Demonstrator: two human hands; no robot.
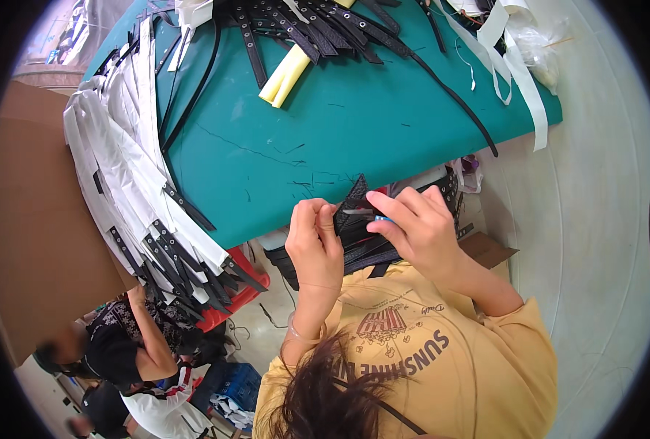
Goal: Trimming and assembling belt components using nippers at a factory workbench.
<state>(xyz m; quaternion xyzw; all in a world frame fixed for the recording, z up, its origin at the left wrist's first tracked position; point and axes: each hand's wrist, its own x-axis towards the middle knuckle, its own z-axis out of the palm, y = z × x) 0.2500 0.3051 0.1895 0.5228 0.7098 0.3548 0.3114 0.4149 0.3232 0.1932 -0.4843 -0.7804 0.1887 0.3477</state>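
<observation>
My left hand (315, 238) is closed in a pinch on a black textured strap (354, 201), its pointed end standing up between my hands. In my right hand (421, 223) is a small pair of thread snips (359, 211) with a bit of blue at the grip. Its metal blades lie against or just beside the strap; I cannot tell whether they touch it. Below my hands, more black straps (369, 249) lie across my lap, partly hidden by my fingers and forearms.
A green-topped table (266, 146) stands ahead, with thread scraps near its edge. On it lie a heap of black eyelet straps (318, 29), a yellow roll (286, 77) and white strips (526, 88). White-wrapped straps (120, 139) hang off its left side. A cardboard sheet (43, 219) and a co-worker (120, 351) are at left.
</observation>
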